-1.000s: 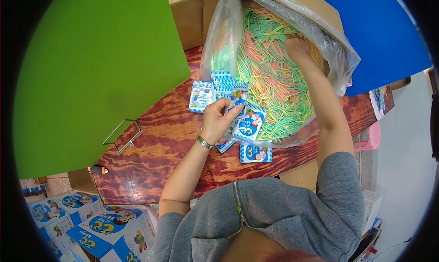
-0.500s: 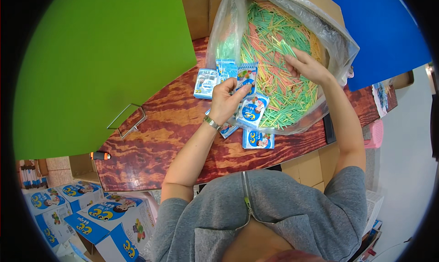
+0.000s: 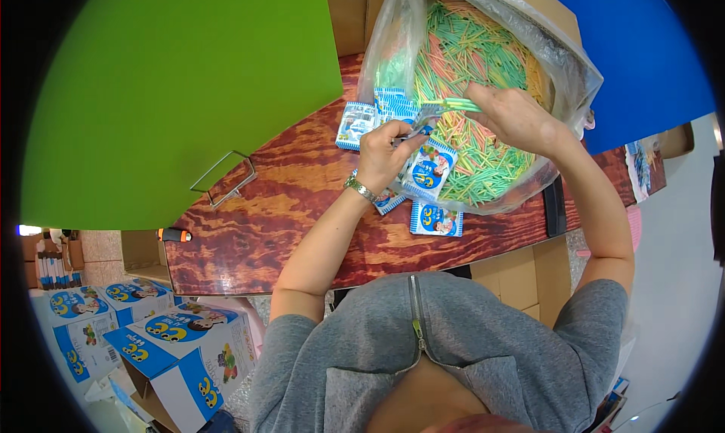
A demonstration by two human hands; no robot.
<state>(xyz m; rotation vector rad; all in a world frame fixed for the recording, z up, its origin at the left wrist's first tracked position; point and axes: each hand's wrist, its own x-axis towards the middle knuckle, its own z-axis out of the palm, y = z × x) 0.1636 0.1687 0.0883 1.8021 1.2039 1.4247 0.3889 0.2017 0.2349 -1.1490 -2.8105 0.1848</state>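
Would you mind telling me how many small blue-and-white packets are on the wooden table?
5 visible: one flat blue-and-white packet far left, one by the bag, one under the left hand, one beside the wrist, one nearest the edge. More may be hidden.

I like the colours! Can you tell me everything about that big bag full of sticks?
The clear plastic bag sits open inside a brown cardboard box at the far edge of the wooden table. It looks thin, crinkly and shiny. It is heaped with thin sticks in green, yellow, orange and pink. The right hand reaches into it, pinching a few sticks.
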